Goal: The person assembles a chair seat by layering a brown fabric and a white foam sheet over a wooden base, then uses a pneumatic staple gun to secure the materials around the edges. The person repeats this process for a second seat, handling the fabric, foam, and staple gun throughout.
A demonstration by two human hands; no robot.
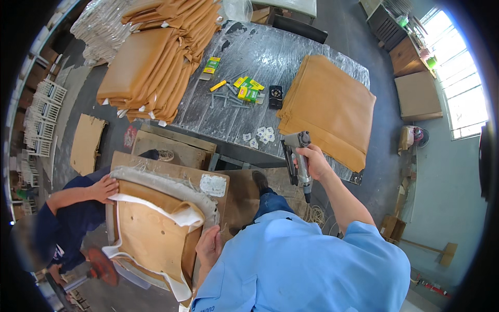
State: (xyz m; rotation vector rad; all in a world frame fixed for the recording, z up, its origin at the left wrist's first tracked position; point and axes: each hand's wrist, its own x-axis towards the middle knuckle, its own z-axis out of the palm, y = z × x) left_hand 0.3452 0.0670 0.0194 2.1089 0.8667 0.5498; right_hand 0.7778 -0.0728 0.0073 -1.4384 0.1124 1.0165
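Two grips to mind: right hand [315,162] wrapped round staple gun [299,141], left hand [209,247] beside padded panel [153,223] on tabletop [161,169], can't tell its hold. Pull tan cover [190,255] snug, gun square.

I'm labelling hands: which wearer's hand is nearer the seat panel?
Left. The left hand is beside the seat panel; the right hand, farther away, grips a staple gun.

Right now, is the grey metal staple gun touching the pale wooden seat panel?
No, the person's right hand holds the staple gun away from the seat panel, with a blue-trousered leg visible between them.
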